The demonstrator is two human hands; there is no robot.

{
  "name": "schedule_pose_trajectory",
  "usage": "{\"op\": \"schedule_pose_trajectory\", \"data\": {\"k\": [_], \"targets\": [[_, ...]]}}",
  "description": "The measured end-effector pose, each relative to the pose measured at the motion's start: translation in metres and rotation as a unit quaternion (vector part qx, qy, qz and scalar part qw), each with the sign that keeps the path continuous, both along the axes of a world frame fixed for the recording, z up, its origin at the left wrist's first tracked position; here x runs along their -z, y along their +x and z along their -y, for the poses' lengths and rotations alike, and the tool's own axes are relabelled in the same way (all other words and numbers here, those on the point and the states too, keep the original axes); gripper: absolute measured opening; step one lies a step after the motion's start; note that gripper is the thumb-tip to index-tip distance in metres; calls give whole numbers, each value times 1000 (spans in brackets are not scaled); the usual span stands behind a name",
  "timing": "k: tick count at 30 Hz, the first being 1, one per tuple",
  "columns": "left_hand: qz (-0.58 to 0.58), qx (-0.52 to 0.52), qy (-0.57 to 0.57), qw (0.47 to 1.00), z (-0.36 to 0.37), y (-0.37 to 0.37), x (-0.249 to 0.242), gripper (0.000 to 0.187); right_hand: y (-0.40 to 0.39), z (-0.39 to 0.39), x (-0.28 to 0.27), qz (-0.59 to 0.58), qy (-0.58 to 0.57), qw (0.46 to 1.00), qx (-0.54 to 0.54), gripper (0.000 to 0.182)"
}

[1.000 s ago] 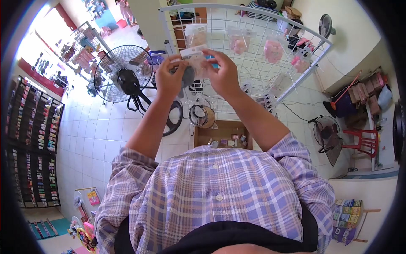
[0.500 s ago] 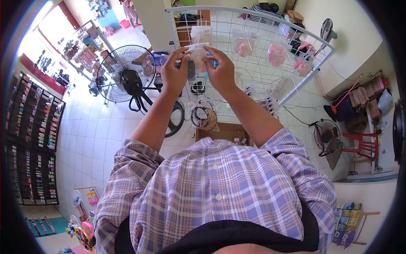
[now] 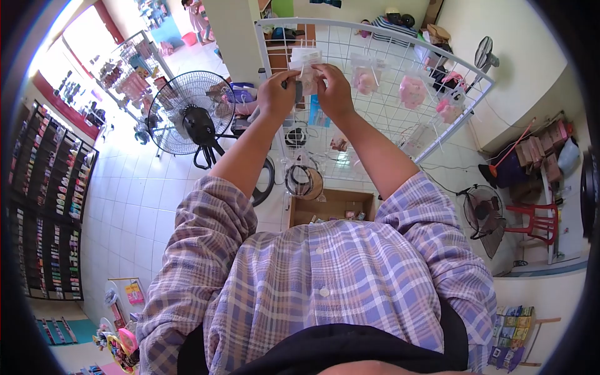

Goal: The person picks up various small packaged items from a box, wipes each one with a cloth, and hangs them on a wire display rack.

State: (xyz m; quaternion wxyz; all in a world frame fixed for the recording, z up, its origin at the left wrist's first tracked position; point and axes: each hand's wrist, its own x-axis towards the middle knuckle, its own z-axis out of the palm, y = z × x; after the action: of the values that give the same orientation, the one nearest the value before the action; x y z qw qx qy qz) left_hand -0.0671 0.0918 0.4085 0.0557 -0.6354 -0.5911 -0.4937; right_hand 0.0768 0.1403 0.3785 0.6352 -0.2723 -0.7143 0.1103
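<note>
Between my two hands is a small clear plastic packet [image 3: 309, 83] with a pale top, held up against the white wire grid rack [image 3: 381, 30]. My left hand [image 3: 277, 97] pinches its left side, thumb and fingertips together. On the right side, the fingers of my right hand [image 3: 335, 94] are closed on the packet's upper edge. What lies inside it is too small to make out. White-topped packets [image 3: 305, 55] hang just behind my fingertips. To the right on the rack hang packets with pink contents [image 3: 365, 80], and a blue packet [image 3: 319, 112] shows below my hands.
A black standing fan [image 3: 199, 125] is at my left. Below the rack hang round hoop-like items [image 3: 304, 180], above an open cardboard box [image 3: 332, 204]. A second fan [image 3: 482, 212] and a red plastic chair [image 3: 539, 219] stand at the right. Display racks [image 3: 50, 206] line the left.
Both hands have moved forward and slightly right with the packet, closer to the hanging white-topped packets. The view has shifted a little, and the blue packet shows more fully.
</note>
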Motion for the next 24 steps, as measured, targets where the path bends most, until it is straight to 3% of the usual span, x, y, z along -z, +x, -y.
{"op": "schedule_pose_trajectory", "data": {"k": [2,4,11,20,22,24], "targets": [[0,-17,-34,999,-2,1,-4,18,1,-4,-2,17,4,1000,3,27],[24,-33,-48,998,-10,-5,0,22,-3,-7,-1,33,-72,997,13,34],[40,-31,-25,998,-17,-3,1,32,-2,-19,9,-1,-64,996,55,43],[46,-16,-32,998,-18,-7,4,36,-10,-19,21,20,-77,996,27,45],[43,-20,-54,997,-18,-8,0,41,-9,-12,15,-11,-155,988,-12,48],[16,-35,-33,999,-21,-12,3,42,-11,-13,13,9,-109,993,37,51]]}}
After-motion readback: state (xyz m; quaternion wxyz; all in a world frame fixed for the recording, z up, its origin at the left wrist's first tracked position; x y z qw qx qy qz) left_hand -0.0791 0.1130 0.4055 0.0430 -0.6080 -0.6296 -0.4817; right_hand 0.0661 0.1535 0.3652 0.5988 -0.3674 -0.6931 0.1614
